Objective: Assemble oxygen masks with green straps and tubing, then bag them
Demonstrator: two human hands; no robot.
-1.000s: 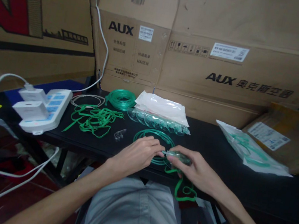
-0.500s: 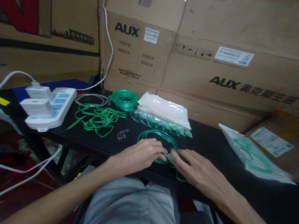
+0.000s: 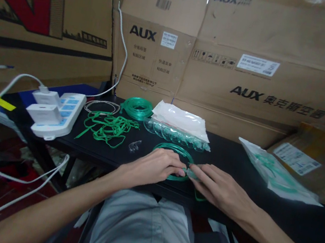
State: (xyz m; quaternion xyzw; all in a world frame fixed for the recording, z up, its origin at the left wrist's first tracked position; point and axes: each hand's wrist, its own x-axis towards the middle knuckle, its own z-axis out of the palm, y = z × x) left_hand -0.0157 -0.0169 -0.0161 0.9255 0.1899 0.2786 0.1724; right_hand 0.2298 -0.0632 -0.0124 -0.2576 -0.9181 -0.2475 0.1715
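Observation:
At the front of the table lies a coil of green plastic tubing (image 3: 187,153), partly covered by my hands. My left hand (image 3: 164,167) is closed, thumb and fingers pinching the tubing at the coil's near side. My right hand (image 3: 219,188) faces it, fingertips closed on a small pale green translucent fitting (image 3: 190,173) that meets my left fingertips. Whether tube and fitting are joined is hidden. A green strap (image 3: 200,197) shows beneath my right palm at the table edge. Just behind the coil stands a row of nested clear green masks (image 3: 178,135).
A white plastic bag (image 3: 181,116) lies against the masks. Further left are another green tubing coil (image 3: 136,108), tangled green straps (image 3: 107,127), small metal clips (image 3: 134,146) and a power strip (image 3: 73,113). A bagged green item (image 3: 277,172) lies right; cardboard boxes (image 3: 249,78) wall the back.
The view has shifted slightly. Both hands stay together at the coil, and more of the pale green fitting now shows between the fingertips.

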